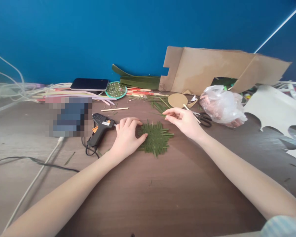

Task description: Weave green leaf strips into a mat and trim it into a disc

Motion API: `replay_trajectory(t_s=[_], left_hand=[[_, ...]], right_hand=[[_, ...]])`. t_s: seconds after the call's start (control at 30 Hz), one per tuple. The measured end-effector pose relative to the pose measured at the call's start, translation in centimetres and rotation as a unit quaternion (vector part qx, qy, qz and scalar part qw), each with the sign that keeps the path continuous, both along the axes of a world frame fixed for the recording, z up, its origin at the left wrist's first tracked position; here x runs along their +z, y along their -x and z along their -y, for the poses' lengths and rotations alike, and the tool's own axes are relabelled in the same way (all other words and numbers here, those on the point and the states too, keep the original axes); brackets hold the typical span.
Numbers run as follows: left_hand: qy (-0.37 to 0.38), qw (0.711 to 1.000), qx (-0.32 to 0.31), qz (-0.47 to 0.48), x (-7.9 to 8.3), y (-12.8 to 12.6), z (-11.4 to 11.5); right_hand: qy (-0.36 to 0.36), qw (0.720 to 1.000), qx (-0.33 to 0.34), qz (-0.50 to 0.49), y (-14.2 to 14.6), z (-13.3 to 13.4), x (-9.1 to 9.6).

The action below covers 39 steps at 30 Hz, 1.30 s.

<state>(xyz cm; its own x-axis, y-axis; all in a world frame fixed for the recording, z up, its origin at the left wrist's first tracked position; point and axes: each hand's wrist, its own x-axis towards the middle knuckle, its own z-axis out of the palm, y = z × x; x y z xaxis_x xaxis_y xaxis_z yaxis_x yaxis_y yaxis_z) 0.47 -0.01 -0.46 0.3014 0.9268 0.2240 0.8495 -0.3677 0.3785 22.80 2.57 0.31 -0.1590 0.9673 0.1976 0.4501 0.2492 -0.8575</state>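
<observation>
A small green woven leaf mat [156, 138] with ragged strip ends lies flat on the table. My left hand [129, 133] holds down its left side, thumb and curved fingers pressed on it. Just above and right of the mat, my right hand [184, 121] is raised with thumb and fingertips pinched together. Whatever is between those fingertips is too thin to make out. Loose leaf strips [160, 106] lie beyond the fingertips. A thin pale stick [197, 119] passes behind my right hand; whether the hand touches it cannot be told. Black-handled scissors [205, 119] lie partly hidden to its right.
A black glue gun [101, 129] lies left of my left hand, its cord nearby. Further left is a blurred dark device [70, 117] with a white cable. At the back stand a phone [89, 84], cardboard [194, 67], a cardboard disc [177, 100] and a plastic bag [228, 107].
</observation>
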Motion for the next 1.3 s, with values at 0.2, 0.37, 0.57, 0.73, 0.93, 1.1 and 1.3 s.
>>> replay_trajectory(t_s=[0.2,0.37,0.57,0.73,0.93,1.1,1.3], left_hand=[[0.004,1.0,-0.013,-0.01,-0.08,-0.04,-0.05],[0.006,1.0,-0.017,-0.005,-0.02,0.0,-0.01],[-0.007,1.0,-0.028,-0.006,0.08,-0.1,0.1],[-0.03,0.999,-0.031,-0.005,-0.13,-0.01,0.17],[-0.048,0.998,-0.032,-0.009,-0.33,0.08,0.27],[-0.044,0.998,-0.042,-0.003,-0.27,0.08,0.23],[-0.021,0.998,-0.061,0.0,-0.05,0.03,0.09]], right_hand=[[0.032,0.999,0.0,0.013,0.42,0.22,-0.06],[0.033,0.999,-0.005,0.011,0.54,0.27,0.05],[0.02,0.999,-0.007,0.029,0.65,0.17,0.08],[0.028,0.999,-0.002,0.04,0.69,0.21,0.09],[0.058,0.996,0.028,0.057,0.81,0.52,0.61],[0.065,0.994,0.044,0.071,0.9,0.53,0.73],[0.038,0.992,0.034,0.115,0.94,0.51,0.46]])
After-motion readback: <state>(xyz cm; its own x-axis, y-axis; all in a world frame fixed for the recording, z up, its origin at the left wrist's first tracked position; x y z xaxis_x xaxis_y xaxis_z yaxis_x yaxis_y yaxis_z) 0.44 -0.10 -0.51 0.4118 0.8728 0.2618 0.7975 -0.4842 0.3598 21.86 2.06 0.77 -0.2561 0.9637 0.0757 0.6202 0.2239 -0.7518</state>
